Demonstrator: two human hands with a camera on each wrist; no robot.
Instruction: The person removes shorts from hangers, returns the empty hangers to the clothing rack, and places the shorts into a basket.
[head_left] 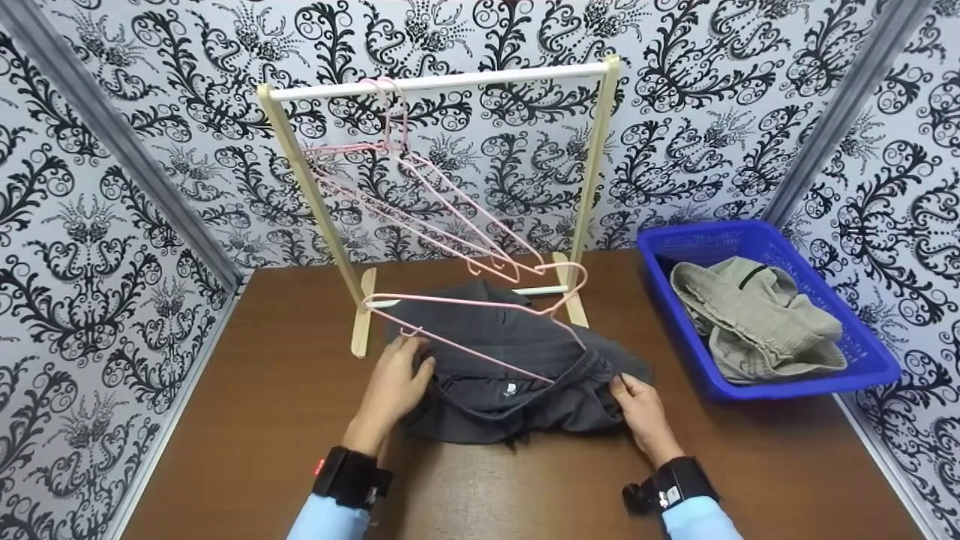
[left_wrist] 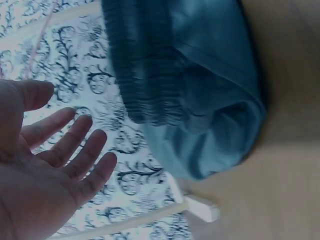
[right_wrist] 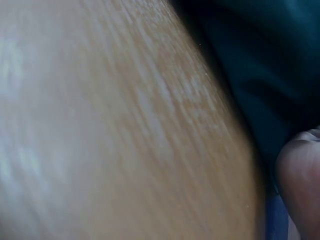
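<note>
Dark grey pants (head_left: 495,420) with a gathered elastic waistband and a small white label lie bunched on the table. A pink hanger (head_left: 450,301) slants over them, its hook toward the right and its right-hand end tucked into the waist opening. My left hand (head_left: 397,379) is beside the left of the waistband, fingertips close to the hanger's lower bar. In the left wrist view that hand (left_wrist: 55,165) has loosely spread fingers and an empty palm. At the right side of the waistband, my right hand (head_left: 641,409) pinches the fabric; only part of it shows in the right wrist view.
Behind the pants stands a rack with a white rail (head_left: 450,81) and wooden posts, two pink hangers (head_left: 450,217) hanging from it. On the right, a blue basket (head_left: 675,330) holds beige garments (head_left: 757,319). Patterned walls enclose the brown table (head_left: 277,420).
</note>
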